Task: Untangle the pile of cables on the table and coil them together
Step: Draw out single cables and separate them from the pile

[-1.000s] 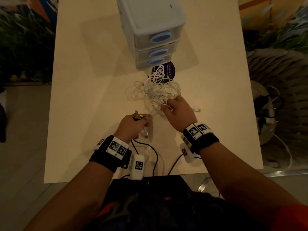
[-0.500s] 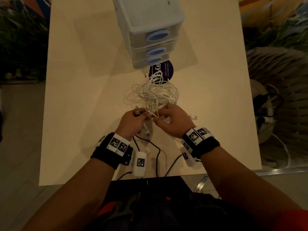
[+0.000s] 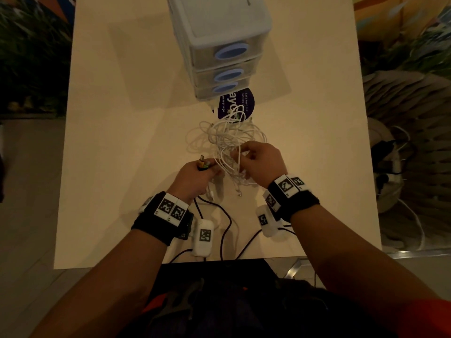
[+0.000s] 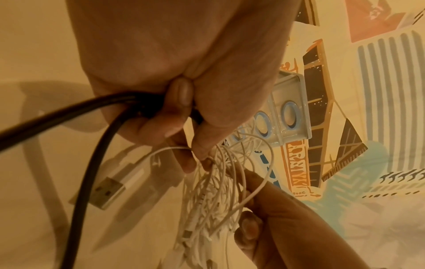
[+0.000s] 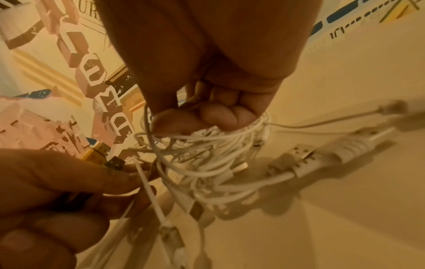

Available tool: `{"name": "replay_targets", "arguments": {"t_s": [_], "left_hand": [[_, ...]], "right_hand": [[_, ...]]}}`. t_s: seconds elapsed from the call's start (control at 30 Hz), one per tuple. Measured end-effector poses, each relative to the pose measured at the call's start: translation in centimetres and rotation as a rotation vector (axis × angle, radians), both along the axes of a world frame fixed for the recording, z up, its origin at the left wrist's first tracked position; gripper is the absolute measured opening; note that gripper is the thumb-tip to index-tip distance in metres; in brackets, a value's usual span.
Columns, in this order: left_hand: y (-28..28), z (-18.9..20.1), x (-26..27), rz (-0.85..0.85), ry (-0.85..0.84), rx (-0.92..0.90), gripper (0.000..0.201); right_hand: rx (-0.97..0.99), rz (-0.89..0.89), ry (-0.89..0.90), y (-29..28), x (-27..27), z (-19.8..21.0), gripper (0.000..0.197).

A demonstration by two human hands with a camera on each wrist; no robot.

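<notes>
Several thin white cables, one pile [image 3: 227, 140], on the pale table [image 3: 122, 167] between the hands and the drawer unit; near strands lifted off the surface, far loops lying on a dark round sticker [image 3: 246, 103].

Left hand [image 3: 195, 178]: fingers curled round a bundle of connector ends [image 3: 203, 164], yellow and dark tips protruding; the wrist view shows dark cable [image 4: 92, 145] in the same fist and a fingertip touching white strands.

USB plug [image 4: 108, 191]: white, hanging loose just below that hand.

Right hand [image 3: 261, 164]: thumb and forefinger pinched on a few white strands at the pile's near edge; hands close together, not touching.

Handling, judged: light, limp, smooth-jacketed, prone to snag; best taken at a plug end and fed through loops rather than pulled.

Obstructions: three-drawer unit [image 3: 219, 45] just behind the pile; wrist-rig cords [image 3: 223, 228] trailing near the table's front edge could mix in.
</notes>
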State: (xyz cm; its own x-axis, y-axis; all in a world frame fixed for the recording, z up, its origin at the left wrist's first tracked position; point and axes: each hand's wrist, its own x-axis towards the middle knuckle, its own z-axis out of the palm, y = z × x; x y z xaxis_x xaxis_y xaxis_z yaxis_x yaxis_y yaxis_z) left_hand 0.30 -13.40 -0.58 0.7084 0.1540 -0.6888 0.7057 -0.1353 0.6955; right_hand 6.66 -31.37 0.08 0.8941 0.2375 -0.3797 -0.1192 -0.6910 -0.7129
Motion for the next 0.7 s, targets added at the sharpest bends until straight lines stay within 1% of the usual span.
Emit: {"name": "replay_targets", "arguments": {"t_s": [0.1,0.17,0.27,0.37,0.43,0.5,0.57,0.7], "left_hand": [[-0.1,0.2,0.1,-0.014,0.001,0.016,0.021],[0.0,0.6,0.1,-0.009,-0.017,0.048,0.018],[0.3,0.9,0.1,0.064,-0.094,0.142,0.015],[0.7,1.1,0.1,0.147,-0.224,0.250,0.010],[0.5,1.3,0.2,0.150,-0.303,0.262,0.014],[0.0,1.9,0.4,0.108,-0.388,0.238,0.012],[-0.6,2.1,0.7,0.043,-0.424,0.213,0.011],[-1.4,2.0,1.2,-0.139,-0.335,0.136,0.025]], "right_hand": [[0.004,-0.032,-0.102,0.0,0.1,-0.3,0.019],[0.037,-0.070,-0.145,0.0,0.2,-0.1,0.018],[0.075,-0.078,-0.175,-0.1,0.3,0.4,0.014],[0.168,-0.095,-0.138,-0.1,0.4,0.9,0.014],[0.252,-0.121,-0.057,0.0,0.4,1.3,0.019],[0.300,-0.117,-0.025,0.1,0.4,1.3,0.020],[0.316,-0.102,-0.060,0.1,0.4,1.1,0.016],[0.397,-0.171,-0.048,-0.3,0.4,1.2,0.013]]}}
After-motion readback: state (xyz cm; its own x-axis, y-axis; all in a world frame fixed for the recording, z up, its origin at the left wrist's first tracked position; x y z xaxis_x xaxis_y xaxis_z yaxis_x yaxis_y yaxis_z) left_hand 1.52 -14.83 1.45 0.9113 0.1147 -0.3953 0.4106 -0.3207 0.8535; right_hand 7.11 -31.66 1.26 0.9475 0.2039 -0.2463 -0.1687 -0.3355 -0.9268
